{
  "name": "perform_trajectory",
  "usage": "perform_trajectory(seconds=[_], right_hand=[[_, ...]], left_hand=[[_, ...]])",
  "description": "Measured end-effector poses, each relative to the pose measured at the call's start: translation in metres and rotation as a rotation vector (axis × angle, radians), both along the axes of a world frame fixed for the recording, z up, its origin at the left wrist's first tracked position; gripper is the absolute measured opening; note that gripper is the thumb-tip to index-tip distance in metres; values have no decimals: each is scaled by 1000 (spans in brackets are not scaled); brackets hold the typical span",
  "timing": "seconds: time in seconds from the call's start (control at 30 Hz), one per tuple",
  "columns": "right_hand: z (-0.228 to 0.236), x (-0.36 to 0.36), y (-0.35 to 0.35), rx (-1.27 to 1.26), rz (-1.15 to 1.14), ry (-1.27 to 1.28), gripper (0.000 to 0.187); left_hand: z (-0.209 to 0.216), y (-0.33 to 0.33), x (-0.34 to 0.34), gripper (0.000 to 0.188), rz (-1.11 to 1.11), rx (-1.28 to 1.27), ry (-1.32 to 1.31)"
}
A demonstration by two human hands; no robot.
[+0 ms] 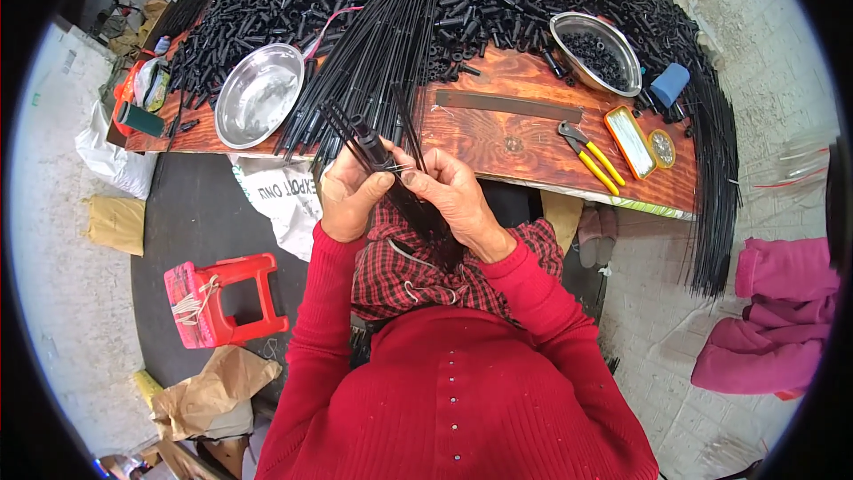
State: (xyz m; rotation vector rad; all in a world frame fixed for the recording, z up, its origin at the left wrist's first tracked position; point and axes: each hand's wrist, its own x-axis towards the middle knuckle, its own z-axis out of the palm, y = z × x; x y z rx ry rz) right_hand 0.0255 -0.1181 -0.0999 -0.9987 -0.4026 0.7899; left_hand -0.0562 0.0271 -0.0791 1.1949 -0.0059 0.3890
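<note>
Over my lap, my left hand (352,192) is closed around a black plastic tube-shaped part (369,140) that tilts up toward the table. Slim black rods (410,129) stand up around this part, and a dark bundle of them (422,218) hangs down between my hands. A thin pale wire (404,165) crosses at the tube's lower end. My right hand (455,200) pinches at this wire, thumb and forefinger pressed together. The exact fingertip contact is partly hidden.
Long black rods (378,53) lie on the wooden table (506,138) before heaped black parts (267,22). Nearby are metal bowls (259,96), a flat metal strip (506,107), yellow-handled pliers (593,158) and an orange-rimmed box (631,142). A red stool (258,284) stands left.
</note>
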Motion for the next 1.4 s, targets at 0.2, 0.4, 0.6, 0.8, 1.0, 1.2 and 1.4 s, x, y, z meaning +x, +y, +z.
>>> perform_trajectory(seconds=[0.2,0.4,0.6,0.8,1.0,1.2,1.4], right_hand=[[5,12,1,-103,134,-19,16],[3,20,-3,-124,127,-51,14],[11,24,-14,-128,79,-127,16],[0,50,-14,-269,131,-289,23],[19,46,-22,-258,240,52,23],[33,24,-23,76,77,-139,19],[44,11,-21,-136,-129,-399,26]], left_hand=[[-3,1,-1,40,15,76,3],[1,-7,10,38,43,15,17],[-4,-9,11,37,47,-32,-4],[0,-10,11,39,-16,39,-17],[2,-10,11,39,0,38,-12],[-1,-8,14,40,77,10,17],[0,-10,14,40,75,7,41]])
